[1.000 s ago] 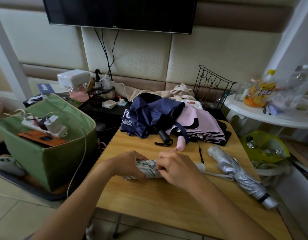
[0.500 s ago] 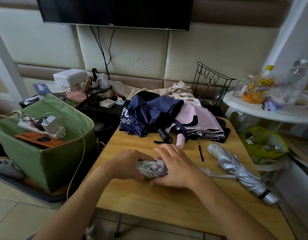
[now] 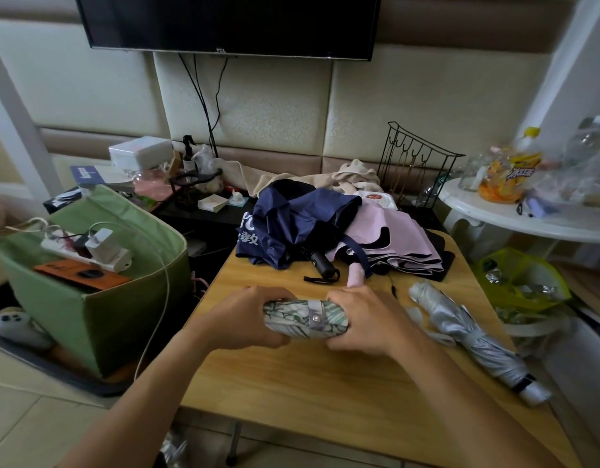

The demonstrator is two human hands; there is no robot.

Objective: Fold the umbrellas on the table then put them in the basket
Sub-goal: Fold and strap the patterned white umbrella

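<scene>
A small green-and-white leaf-print umbrella (image 3: 293,318) is folded tight, with its strap snapped around it, just above the wooden table (image 3: 325,383). My left hand (image 3: 244,317) grips its left end and my right hand (image 3: 366,319) grips its right end. A silver umbrella (image 3: 474,339) lies rolled on the table to the right. A navy umbrella (image 3: 291,224) and a pink umbrella (image 3: 393,238) lie loose and unfolded at the table's far side. The green fabric basket (image 3: 122,312) stands on the floor to the left.
A power strip with a charger (image 3: 95,248) and an orange item (image 3: 79,273) lie on top of the basket. A black wire rack (image 3: 416,163) stands behind the table. A white round side table (image 3: 528,221) with bottles is at the right, a yellow-green bin (image 3: 518,282) below it.
Both hands have finished wrapping the strap and it now shows snapped shut; the leaf-print umbrella has lifted slightly, with my hands now at its two ends.
</scene>
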